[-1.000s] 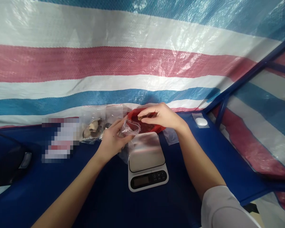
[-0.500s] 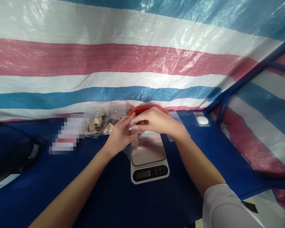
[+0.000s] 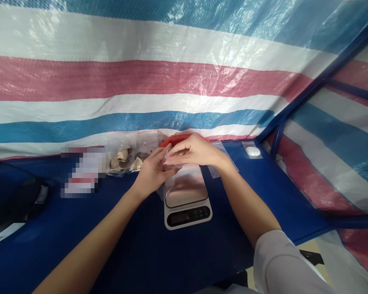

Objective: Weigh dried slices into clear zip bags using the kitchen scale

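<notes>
A clear plastic bag [image 3: 169, 185] hangs down between my hands over the left edge of a kitchen scale [image 3: 187, 190]. My left hand [image 3: 151, 171] grips the bag from the left, thumb on the near side and fingers on the far side. From above and the right, my right hand [image 3: 196, 152] bends over the bag's top, fingertips closed against it and meeting my left fingers. The bag's contents cannot be made out. Just behind my hands shows the rim of a red container [image 3: 184, 139], mostly hidden. The scale has a shiny top plate and a dark display.
Left of my hands lie clear bags of dried mushroom pieces [image 3: 119, 159]. To the right are a flat clear bag [image 3: 215, 172] and a small bag with a white oval object [image 3: 253, 151]. A black bag [image 3: 15, 200] lies far left on the blue table [image 3: 141, 253]. Striped sheeting [image 3: 125, 79] rises behind.
The whole view has shifted a little, so the scale and hands appear slightly further left. Both hands stay together on the plastic bag, with small finger movement.
</notes>
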The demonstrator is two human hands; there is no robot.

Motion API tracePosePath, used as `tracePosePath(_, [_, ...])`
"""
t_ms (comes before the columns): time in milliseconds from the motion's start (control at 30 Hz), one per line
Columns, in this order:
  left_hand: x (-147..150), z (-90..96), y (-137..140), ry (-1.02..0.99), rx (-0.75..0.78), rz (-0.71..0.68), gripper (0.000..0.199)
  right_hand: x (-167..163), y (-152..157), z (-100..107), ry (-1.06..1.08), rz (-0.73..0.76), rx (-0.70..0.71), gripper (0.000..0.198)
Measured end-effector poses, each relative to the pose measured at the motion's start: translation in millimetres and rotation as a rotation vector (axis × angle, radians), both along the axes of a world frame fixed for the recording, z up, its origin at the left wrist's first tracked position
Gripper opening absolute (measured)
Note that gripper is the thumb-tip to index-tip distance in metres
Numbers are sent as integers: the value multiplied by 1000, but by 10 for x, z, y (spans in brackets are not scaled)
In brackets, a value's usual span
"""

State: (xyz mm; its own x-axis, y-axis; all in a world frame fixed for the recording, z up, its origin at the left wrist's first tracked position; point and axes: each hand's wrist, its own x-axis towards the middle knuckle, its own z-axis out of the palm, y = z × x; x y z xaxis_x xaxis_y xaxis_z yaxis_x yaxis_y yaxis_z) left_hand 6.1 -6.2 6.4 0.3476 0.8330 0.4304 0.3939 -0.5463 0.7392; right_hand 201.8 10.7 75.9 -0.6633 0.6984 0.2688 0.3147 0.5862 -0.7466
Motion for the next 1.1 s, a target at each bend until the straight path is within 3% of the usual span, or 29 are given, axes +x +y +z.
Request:
tracePosePath(200, [108,3,-84,68,58,-11,51,126,-106,-88,98,-36,-44,12])
tracePosePath(333, [111,-59,-147,136,98,-2,67,309,-201,-257,241,-138,-136,17])
tracePosePath(500, [30,-204,-299,195,212,29,65,481,-373,-499,385,-277,-291,27])
tracePosePath(800, [-65,-368,-501,339,181,40,58,649,-542,-850,507,-463,-441,33])
tracePosePath(1100, [-104,-349,-445,358,104,-22,57,773,-578,-946,458,-426,-563,33])
